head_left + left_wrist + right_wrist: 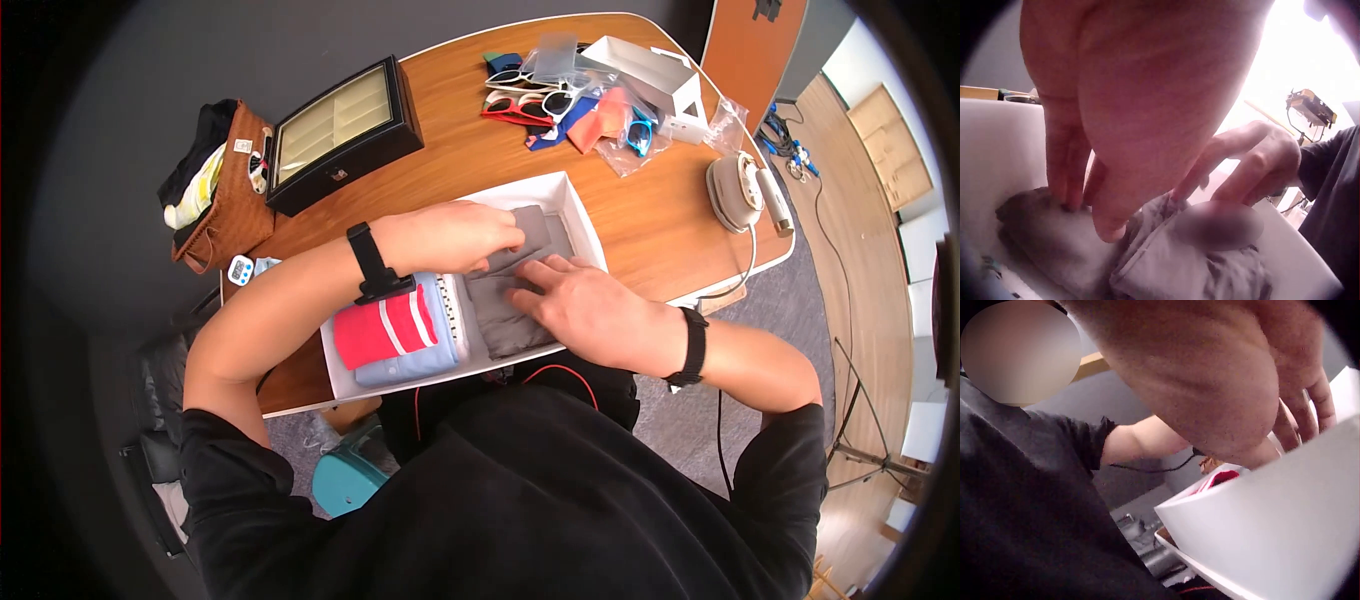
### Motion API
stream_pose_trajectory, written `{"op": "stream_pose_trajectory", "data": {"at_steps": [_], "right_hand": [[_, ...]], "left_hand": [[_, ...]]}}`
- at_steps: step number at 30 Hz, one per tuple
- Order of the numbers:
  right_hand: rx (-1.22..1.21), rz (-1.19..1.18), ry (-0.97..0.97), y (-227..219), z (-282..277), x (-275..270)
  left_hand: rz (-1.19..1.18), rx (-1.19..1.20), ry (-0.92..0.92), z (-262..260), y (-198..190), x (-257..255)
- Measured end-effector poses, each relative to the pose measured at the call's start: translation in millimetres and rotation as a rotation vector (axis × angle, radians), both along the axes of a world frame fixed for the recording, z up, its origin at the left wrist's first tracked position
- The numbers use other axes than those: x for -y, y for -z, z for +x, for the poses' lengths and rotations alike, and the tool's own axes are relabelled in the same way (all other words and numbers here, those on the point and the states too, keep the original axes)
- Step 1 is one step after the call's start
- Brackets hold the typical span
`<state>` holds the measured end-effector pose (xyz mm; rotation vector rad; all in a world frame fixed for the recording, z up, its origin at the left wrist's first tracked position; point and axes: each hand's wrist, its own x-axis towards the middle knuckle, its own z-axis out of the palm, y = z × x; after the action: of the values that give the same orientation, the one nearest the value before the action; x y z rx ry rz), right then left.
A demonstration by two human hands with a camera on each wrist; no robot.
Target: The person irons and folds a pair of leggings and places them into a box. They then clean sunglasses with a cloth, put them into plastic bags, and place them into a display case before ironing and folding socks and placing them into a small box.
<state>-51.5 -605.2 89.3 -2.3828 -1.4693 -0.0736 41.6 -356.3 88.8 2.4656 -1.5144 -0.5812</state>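
A white box (580,222) near the table's front edge holds folded clothes. Grey folded garments fill its right part, one bundle (535,232) toward the back and another (500,322) in front. My left hand (455,237) reaches over the box, fingertips and thumb pointing down onto the back grey bundle, as the left wrist view shows. Across from it, my right hand (590,308) rests its slightly bent fingers on the front grey bundle. To the left lie a red garment with white stripes (365,335), a light blue shirt (400,370) and a dotted black-and-white cloth (449,305).
On the wooden table (460,120), a black glass-lidded case (345,135) stands behind the box, beside a brown basket (235,190) of clothes. Sunglasses (520,108), plastic bags and a white carton (640,80) lie at the back. A corded garment steamer (738,195) sits at right.
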Motion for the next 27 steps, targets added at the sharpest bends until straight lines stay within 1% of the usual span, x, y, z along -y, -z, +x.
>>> {"op": "stream_pose_trajectory", "data": {"at_steps": [1, 2, 4, 5, 7, 8, 10, 12, 14, 16, 18, 19, 20, 21, 23, 25, 27], "right_hand": [[-0.013, -0.089, 0.001, 4.2, -0.6, -3.7], [-0.012, -0.098, -0.001, 6.5, 1.6, -6.9], [-0.192, -0.286, -0.021, 8.7, 6.6, -13.3], [-0.208, -0.342, -0.037, 5.7, 10.3, -15.8], [-0.235, -0.367, -0.065, 4.6, 14.8, -18.9], [-0.257, -0.384, -0.093, 4.1, 16.0, -19.5], [-0.253, -0.349, -0.096, -1.4, 17.7, -19.1], [-0.249, -0.312, -0.106, -1.0, 19.6, -18.3], [-0.105, -0.271, -0.087, 8.4, 20.9, -16.7], [-0.116, -0.293, -0.094, 14.2, 21.1, -15.9], [-0.123, -0.312, -0.100, 13.8, 23.4, -16.2], [-0.221, -0.365, -0.106, 7.9, 25.8, -18.9], [-0.320, -0.418, -0.112, 4.4, 27.4, -19.9], [-0.318, -0.417, -0.112, 8.4, 28.8, -17.7], [-0.234, -0.289, -0.192, 17.8, 31.1, -13.6], [-0.262, -0.284, -0.206, 21.0, 34.3, -10.6], [-0.287, -0.281, -0.222, 21.0, 34.9, -10.1]], "left_hand": [[-0.021, 0.012, 0.021, -1.0, 3.0, -1.1], [-0.031, 0.013, 0.019, -0.7, 5.6, -2.7], [0.080, -0.011, 0.007, -3.0, 10.9, -4.7], [0.072, -0.013, 0.005, -4.7, 12.3, -5.5], [0.088, 0.099, 0.075, -9.4, 16.0, -6.3], [0.082, 0.096, 0.074, -12.1, 18.1, -6.1], [0.075, 0.172, 0.092, -16.1, 21.4, -5.7], [0.083, 0.208, 0.068, -20.0, 25.0, -4.1], [0.095, 0.244, 0.047, -22.0, 28.4, -3.7], [0.110, 0.307, 0.013, -21.9, 32.3, -2.3], [0.117, 0.327, 0.022, -22.0, 37.0, 0.4], [0.124, 0.346, 0.032, -21.8, 40.8, 1.1], [0.125, 0.348, 0.033, -20.0, 43.8, 1.0], [0.098, 0.322, 0.026, -15.9, 46.0, -0.2], [0.073, 0.297, 0.019, -8.4, 45.2, -4.2], [-0.020, 0.169, -0.018, -2.6, 43.8, -8.4], [-0.030, 0.154, -0.021, -0.6, 42.7, -9.5]]}}
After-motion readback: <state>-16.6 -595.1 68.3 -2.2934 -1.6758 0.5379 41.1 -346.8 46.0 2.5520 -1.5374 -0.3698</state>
